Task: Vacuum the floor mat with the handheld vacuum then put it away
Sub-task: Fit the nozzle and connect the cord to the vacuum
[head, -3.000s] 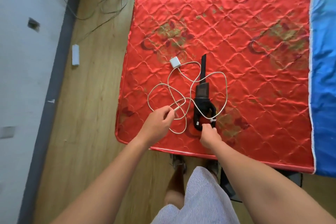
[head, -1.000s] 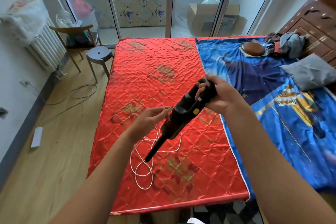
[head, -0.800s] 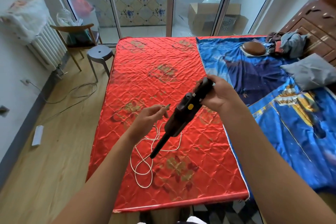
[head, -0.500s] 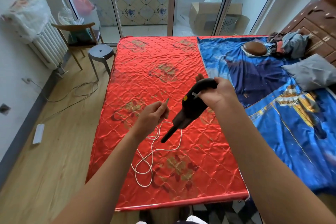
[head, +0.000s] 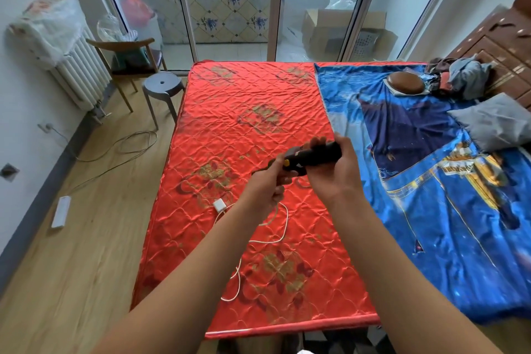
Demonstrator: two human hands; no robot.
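Handheld vacuum [head: 311,156]: matte black plastic with a cylindrical grip, held in the air above the red quilted satin mat [head: 244,112]. Right hand [head: 336,172]: fingers [head: 319,142] curled round the grip. Left hand [head: 265,188] hides the nozzle end. Its fingers are curled, but whether they hold the vacuum or the glossy white cable [head: 283,227] cannot be determined.

Single head camera, facing forward-down along red mat [head: 258,123].
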